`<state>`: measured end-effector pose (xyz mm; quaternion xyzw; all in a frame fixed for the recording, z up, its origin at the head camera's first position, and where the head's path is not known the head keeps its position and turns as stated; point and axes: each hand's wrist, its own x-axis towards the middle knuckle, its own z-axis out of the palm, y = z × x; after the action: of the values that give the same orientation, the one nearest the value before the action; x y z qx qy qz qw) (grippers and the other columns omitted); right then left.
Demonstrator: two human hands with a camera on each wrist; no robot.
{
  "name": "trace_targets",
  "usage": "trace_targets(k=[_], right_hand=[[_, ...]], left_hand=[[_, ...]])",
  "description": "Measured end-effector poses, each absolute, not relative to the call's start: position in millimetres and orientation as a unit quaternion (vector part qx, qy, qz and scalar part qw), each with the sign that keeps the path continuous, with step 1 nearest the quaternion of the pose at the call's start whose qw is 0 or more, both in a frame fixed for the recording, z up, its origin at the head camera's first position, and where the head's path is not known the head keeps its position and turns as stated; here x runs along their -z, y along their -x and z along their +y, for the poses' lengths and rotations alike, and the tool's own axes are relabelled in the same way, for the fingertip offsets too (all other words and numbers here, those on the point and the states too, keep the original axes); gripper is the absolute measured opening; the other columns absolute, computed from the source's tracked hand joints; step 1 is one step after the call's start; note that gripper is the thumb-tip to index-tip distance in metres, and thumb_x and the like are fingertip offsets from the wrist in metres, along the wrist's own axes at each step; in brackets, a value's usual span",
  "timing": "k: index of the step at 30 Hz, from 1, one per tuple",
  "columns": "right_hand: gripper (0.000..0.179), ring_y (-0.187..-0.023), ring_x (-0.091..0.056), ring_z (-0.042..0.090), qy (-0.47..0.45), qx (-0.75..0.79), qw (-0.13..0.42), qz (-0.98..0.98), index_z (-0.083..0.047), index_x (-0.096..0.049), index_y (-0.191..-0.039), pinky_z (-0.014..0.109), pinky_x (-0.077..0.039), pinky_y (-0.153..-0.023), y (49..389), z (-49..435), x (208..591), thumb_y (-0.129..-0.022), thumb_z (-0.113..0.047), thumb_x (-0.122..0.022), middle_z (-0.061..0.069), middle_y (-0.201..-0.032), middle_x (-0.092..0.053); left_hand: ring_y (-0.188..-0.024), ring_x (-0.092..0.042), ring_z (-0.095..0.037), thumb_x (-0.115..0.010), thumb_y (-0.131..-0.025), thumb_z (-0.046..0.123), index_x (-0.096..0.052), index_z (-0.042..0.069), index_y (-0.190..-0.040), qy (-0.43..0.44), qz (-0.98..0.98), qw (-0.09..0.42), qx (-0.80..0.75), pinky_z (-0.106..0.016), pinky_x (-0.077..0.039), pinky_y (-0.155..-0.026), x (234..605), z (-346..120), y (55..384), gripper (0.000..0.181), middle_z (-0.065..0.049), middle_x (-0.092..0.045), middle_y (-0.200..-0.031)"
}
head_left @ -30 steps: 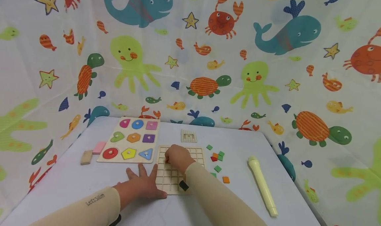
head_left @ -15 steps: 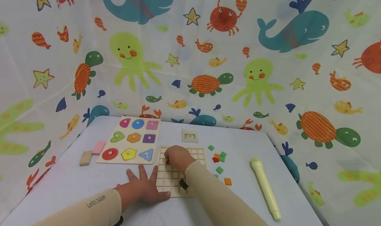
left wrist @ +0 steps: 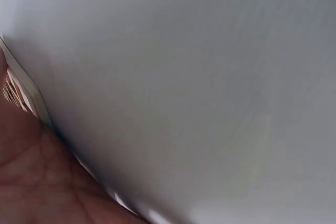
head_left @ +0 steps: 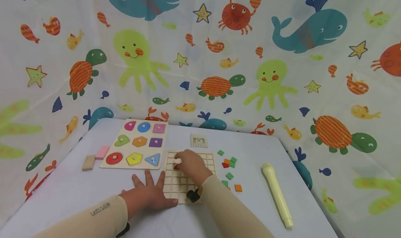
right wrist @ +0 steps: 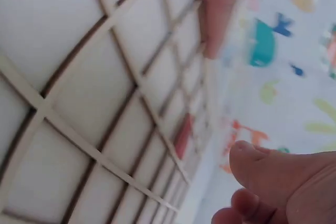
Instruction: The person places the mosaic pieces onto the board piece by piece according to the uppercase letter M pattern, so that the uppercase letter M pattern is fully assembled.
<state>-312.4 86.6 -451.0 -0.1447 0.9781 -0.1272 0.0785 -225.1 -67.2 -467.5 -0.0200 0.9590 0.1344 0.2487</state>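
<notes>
A wooden grid board (head_left: 171, 188) lies flat on the white table. One red tile (right wrist: 184, 136) sits in a cell toward its far left. Over that part of the board hovers my right hand (head_left: 193, 166). In the right wrist view its thumb and fingers are apart from the tile, with nothing held. My left hand (head_left: 148, 195) rests with fingers spread at the board's left side, its thumb along the near left corner. The left wrist view shows mostly white table surface, part of the palm (left wrist: 47, 177) and a sliver of the board's edge.
Loose green tiles (head_left: 229, 176), orange tiles (head_left: 238, 188) and a red tile lie right of the board. Left stand a shape puzzle (head_left: 144, 151), a pink block (head_left: 102, 152) and a wooden block (head_left: 88, 163). A small patterned card (head_left: 198, 140) lies behind; a pale yellow stick (head_left: 277, 196) is right.
My right hand has risen and drawn back slightly from the red tile, which stays in the grid. The left hand keeps its place. The head view has shifted a little.
</notes>
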Motion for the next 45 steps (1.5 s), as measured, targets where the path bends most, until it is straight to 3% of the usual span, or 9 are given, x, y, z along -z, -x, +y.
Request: trace_targets(k=[6, 13, 15, 19, 23, 31, 39, 45], right_hand=[[0.041, -0.132, -0.063, 0.026, 0.073, 0.202, 0.058, 0.975, -0.028, -0.073, -0.138, 0.049, -0.054, -0.111, 298.3, 123.4, 442.8, -0.098, -0.035, -0.078, 0.004, -0.141, -0.069], [0.066, -0.101, -0.06, 0.023, -0.024, 0.218, 0.046, 0.975, -0.036, -0.06, -0.151, 0.039, -0.056, -0.082, 295.9, 208.1, 454.7, -0.091, -0.054, -0.081, 0.012, -0.126, -0.065], [0.07, -0.099, -0.058, 0.024, -0.045, 0.2, 0.04, 0.978, -0.035, -0.058, -0.153, 0.038, -0.055, -0.08, 298.7, 233.6, 459.7, -0.09, -0.055, -0.081, 0.013, -0.126, -0.065], [0.078, -0.119, -0.061, 0.032, -0.076, 0.187, 0.045, 0.978, -0.036, -0.051, -0.157, 0.044, -0.059, -0.094, 318.6, 266.5, 464.8, -0.089, -0.057, -0.082, 0.02, -0.142, -0.06], [0.084, -0.143, -0.052, 0.038, -0.063, 0.192, 0.064, 0.977, -0.037, -0.049, -0.158, 0.053, -0.053, -0.11, 343.3, 277.5, 467.5, -0.085, -0.061, -0.084, 0.022, -0.156, -0.052], [0.079, -0.141, -0.052, 0.035, -0.011, 0.153, 0.081, 0.985, -0.038, -0.053, -0.155, 0.056, -0.048, -0.115, 380.6, 279.3, 465.4, -0.085, -0.05, -0.088, 0.018, -0.152, -0.055], [0.072, -0.132, -0.058, 0.03, 0.003, 0.125, 0.121, 0.985, -0.036, -0.06, -0.151, 0.055, -0.05, -0.113, 396.2, 268.6, 471.6, -0.086, -0.046, -0.089, 0.011, -0.149, -0.062], [0.064, -0.135, -0.059, 0.031, 0.013, 0.121, 0.116, 0.986, -0.035, -0.066, -0.146, 0.055, -0.05, -0.114, 401.6, 264.2, 481.2, -0.087, -0.044, -0.089, 0.009, -0.149, -0.065]], left_hand=[[-0.146, 0.002, -0.08, -0.071, -0.069, 0.091, -0.024, 0.022, -0.17, 0.024, 0.962, 0.238, -0.132, -0.099, -0.02, -0.098, 463.1, -69.7, 226.5, 0.132, -0.04, -0.001, -0.171], [-0.149, 0.006, -0.077, -0.071, -0.072, 0.089, -0.02, 0.023, -0.171, 0.027, 0.958, 0.249, -0.144, -0.098, -0.016, -0.101, 459.4, -68.5, 221.2, 0.13, -0.037, 0.004, -0.172], [-0.149, 0.006, -0.076, -0.071, -0.073, 0.088, -0.019, 0.023, -0.172, 0.026, 0.957, 0.251, -0.146, -0.098, -0.016, -0.101, 458.7, -68.3, 218.3, 0.129, -0.037, 0.005, -0.173], [-0.149, 0.005, -0.076, -0.071, -0.073, 0.087, -0.019, 0.023, -0.172, 0.031, 0.956, 0.252, -0.144, -0.098, -0.017, -0.102, 455.0, -70.3, 220.4, 0.129, -0.036, 0.005, -0.173], [-0.149, 0.005, -0.076, -0.071, -0.073, 0.087, -0.019, 0.023, -0.172, 0.035, 0.956, 0.252, -0.144, -0.098, -0.017, -0.103, 454.4, -72.4, 222.7, 0.129, -0.036, 0.005, -0.173], [-0.149, 0.005, -0.076, -0.07, -0.07, 0.09, -0.019, 0.025, -0.171, 0.024, 0.957, 0.25, -0.143, -0.099, -0.015, -0.101, 467.0, -70.2, 224.7, 0.131, -0.036, 0.003, -0.173], [-0.149, 0.005, -0.077, -0.071, -0.069, 0.091, -0.021, 0.025, -0.171, 0.018, 0.96, 0.242, -0.138, -0.098, -0.015, -0.101, 471.3, -78.0, 219.4, 0.131, -0.036, 0.0, -0.173], [-0.15, 0.007, -0.076, -0.07, -0.068, 0.094, -0.02, 0.027, -0.171, 0.021, 0.959, 0.247, -0.136, -0.099, -0.01, -0.1, 477.1, -84.7, 219.0, 0.133, -0.034, 0.004, -0.174]])
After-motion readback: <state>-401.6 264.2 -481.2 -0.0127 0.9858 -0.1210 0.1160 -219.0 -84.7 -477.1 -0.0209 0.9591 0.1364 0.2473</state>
